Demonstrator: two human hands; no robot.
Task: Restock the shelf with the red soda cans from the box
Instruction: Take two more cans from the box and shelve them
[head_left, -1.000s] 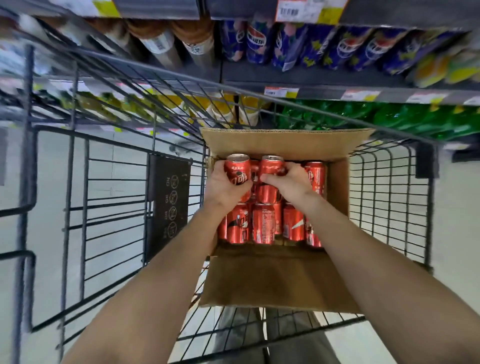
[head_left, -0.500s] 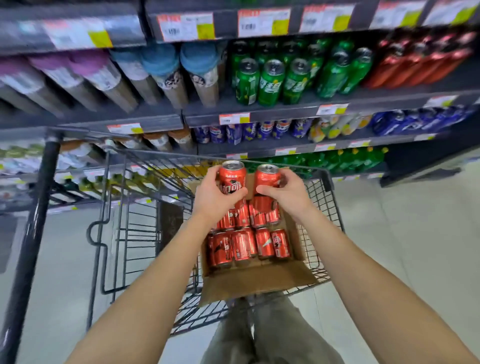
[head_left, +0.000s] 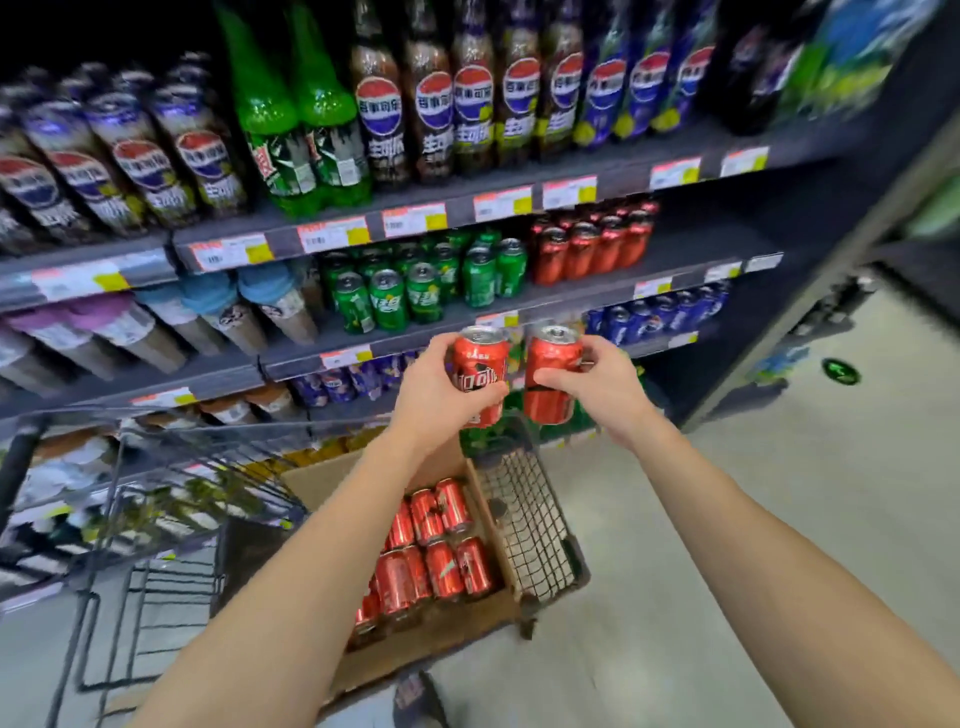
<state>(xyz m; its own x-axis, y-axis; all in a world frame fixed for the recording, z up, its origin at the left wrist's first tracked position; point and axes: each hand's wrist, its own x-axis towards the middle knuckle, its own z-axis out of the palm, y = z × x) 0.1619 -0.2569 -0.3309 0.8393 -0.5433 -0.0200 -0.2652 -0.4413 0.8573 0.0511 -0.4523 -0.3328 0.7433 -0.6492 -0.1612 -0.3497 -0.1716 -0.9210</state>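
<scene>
Head view showed two cans held up at the centre of the frame, before the shelves. One red soda can (head_left: 480, 371) sat in the left hand (head_left: 441, 387), fingers curled round its lower half; the second can (head_left: 551, 374) was gripped round its middle by the right hand (head_left: 592, 382), thumb across the front. Both stood nearly upright, close together; whether they touched I could not tell. Such cans looked stiff, fairly weighty if full, and smooth-walled, so a wrap round the body seemed the safest hold. More red cans (head_left: 441, 551) lay in the cardboard box (head_left: 415, 660) at lower centre, inside the wire cart (head_left: 535, 519). Above the hands, shelved red cans (head_left: 592, 249) stood beside green cans (head_left: 415, 291).
</scene>
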